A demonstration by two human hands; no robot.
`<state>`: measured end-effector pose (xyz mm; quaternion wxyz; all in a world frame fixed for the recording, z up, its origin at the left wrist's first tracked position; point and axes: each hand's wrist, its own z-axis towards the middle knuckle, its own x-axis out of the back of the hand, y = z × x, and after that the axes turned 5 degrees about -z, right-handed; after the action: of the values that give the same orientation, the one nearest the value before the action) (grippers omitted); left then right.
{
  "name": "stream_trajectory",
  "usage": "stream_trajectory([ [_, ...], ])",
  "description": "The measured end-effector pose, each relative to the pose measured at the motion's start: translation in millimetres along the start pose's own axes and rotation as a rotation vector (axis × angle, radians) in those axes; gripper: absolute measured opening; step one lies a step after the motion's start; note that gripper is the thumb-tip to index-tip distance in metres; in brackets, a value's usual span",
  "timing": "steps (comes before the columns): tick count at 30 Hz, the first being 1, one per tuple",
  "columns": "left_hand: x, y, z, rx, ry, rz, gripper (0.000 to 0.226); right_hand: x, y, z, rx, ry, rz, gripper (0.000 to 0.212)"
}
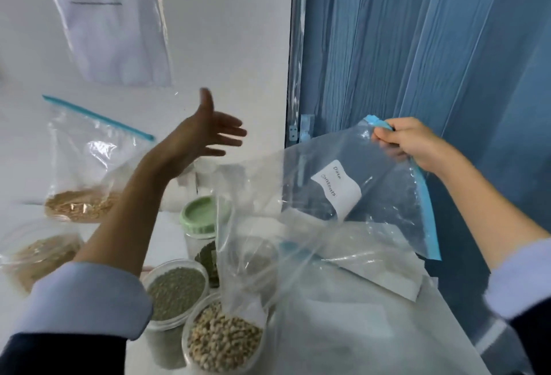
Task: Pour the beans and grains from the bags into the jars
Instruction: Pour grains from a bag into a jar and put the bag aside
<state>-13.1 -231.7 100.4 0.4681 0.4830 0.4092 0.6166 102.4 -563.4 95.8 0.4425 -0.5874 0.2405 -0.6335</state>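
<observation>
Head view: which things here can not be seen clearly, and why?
- Printed sheet, head view: text too small and blurred to read.
- Lidded jar: lower part hidden behind a clear bag.
- Left jar: blurred, partly covered by the left sleeve.
- Bag label: handwriting, if any, unreadable.

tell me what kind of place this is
Probably a staged work table for a recorded task, not a home kitchen: a printed sheet hangs on the white wall, a blue curtain hangs beside it, and jars and zip bags of grains crowd the white table.
</observation>
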Motion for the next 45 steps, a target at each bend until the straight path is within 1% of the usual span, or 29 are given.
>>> stream_trajectory([
  [1, -13, 12, 1, 0.021, -0.065, 0.035, 0.084, 1, -4, 1, 0.032, -0.018, 0.002, 0.025],
  [3, -41, 33, 4, 0.09, -0.232, 0.203, 0.087, 2, -12, 1, 0.093, -0.053, -0.029, 0.024],
  [4, -57, 41, 3, 0.115, -0.31, 0.305, 0.081, 3, -15, 0, 0.119, -0.054, -0.052, 0.024],
  [6, -79, 47, 3, 0.116, -0.395, 0.477, 0.057, 3, -20, -3, 0.166, 0.024, -0.071, 0.023],
  [8, -90, 45, 4, 0.077, -0.358, 0.537, 0.034, 8, -21, -7, 0.202, 0.126, 0.018, 0.02],
  [10, -91, 40, 5, 0.027, -0.269, 0.445, 0.019, 20, -18, -16, 0.185, 0.137, 0.275, 0.007],
  [11, -90, 38, 5, -0.004, -0.213, 0.362, 0.018, 27, -14, -20, 0.169, 0.162, 0.425, 0.007],
  [12, -88, 36, 6, -0.039, -0.148, 0.288, 0.02, 36, -8, -23, 0.158, 0.232, 0.543, 0.013],
  [14, -85, 30, 9, -0.102, -0.039, 0.174, 0.026, 47, 8, -29, 0.11, 0.472, 0.625, 0.022],
  [15, -84, 27, 11, -0.123, -0.002, 0.117, 0.028, 47, 20, -31, 0.068, 0.561, 0.63, 0.026],
  [16, -85, 24, 12, -0.138, 0.027, 0.054, 0.028, 43, 32, -33, 0.019, 0.595, 0.645, 0.028],
  [18, -87, 21, 12, -0.169, 0.071, -0.072, 0.028, 24, 54, -38, -0.105, 0.536, 0.702, 0.03],
  [20, -92, 18, 13, -0.207, 0.105, -0.168, 0.027, -3, 71, -42, -0.245, 0.374, 0.724, 0.035],
  [22, -97, 15, 14, -0.236, 0.139, -0.229, 0.028, -30, 78, -45, -0.345, 0.194, 0.711, 0.046],
  [24, -102, 12, 15, -0.244, 0.168, -0.289, 0.028, -52, 78, -48, -0.392, 0.048, 0.745, 0.059],
  [26, -105, 10, 15, -0.223, 0.187, -0.363, 0.028, -67, 75, -49, -0.413, -0.046, 0.84, 0.067],
  [29, -109, 5, 13, -0.177, 0.2, -0.451, 0.029, -73, 69, -46, -0.394, -0.136, 1.027, 0.073],
  [30, -109, 3, 12, -0.155, 0.2, -0.434, 0.028, -72, 67, -45, -0.376, -0.14, 1.06, 0.069],
  [31, -107, 2, 11, -0.124, 0.189, -0.375, 0.027, -70, 64, -45, -0.362, -0.115, 1.079, 0.059],
  [33, -97, 1, 7, -0.025, 0.13, -0.154, 0.023, -61, 58, -45, -0.361, 0.012, 1.084, 0.028],
  [35, -85, 0, 4, 0.086, 0.084, 0.03, 0.016, -42, 57, -45, -0.35, 0.159, 0.905, 0.018],
  [37, -72, -2, 3, 0.172, 0.066, 0.132, 0.014, -21, 58, -49, -0.332, 0.208, 0.695, 0.013],
  [41, -68, -10, 0, 0.337, -0.121, 0.315, 0.008, 4, 58, -65, -0.397, 0.111, 0.446, 0.011],
  [43, -74, -13, 2, 0.377, -0.172, 0.434, 0.02, 5, 60, -69, -0.463, 0.047, 0.371, 0.007],
  [45, -81, -15, 7, 0.399, -0.147, 0.567, 0.032, 3, 68, -73, -0.532, -0.006, 0.313, 0.01],
])
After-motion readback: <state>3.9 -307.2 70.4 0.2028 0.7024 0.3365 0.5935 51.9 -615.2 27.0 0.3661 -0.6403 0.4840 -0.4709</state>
